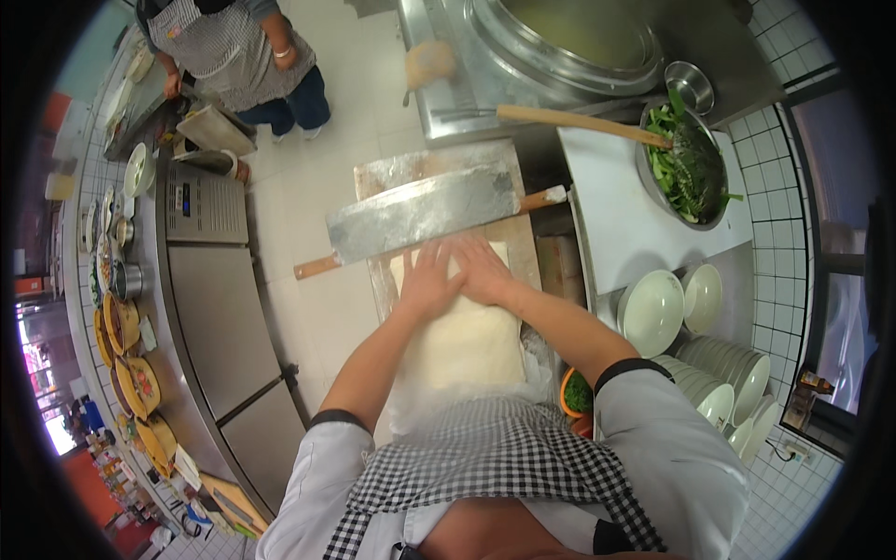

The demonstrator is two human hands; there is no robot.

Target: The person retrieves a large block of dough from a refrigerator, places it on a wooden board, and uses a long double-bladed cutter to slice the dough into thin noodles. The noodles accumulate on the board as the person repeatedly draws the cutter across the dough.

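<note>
A thick slab of pale dough lies on a wooden board before me. My left hand rests flat on its far part, fingers slightly spread. Beside it, my right hand also presses palm-down, and the two thumbs meet or overlap. Just beyond my fingertips, a broad metal blade spans the board's width, with a wooden handle at each end. Whether my fingertips touch the blade cannot be told. A floury metal-coloured surface shows behind it. Plastic film lies at the dough's near edge.
A large steaming pot stands ahead. Right, a steel bowl of leafy greens holds a wooden-handled strainer, near stacked bowls. Left, a steel counter bears yellow pots. Another person stands at far left.
</note>
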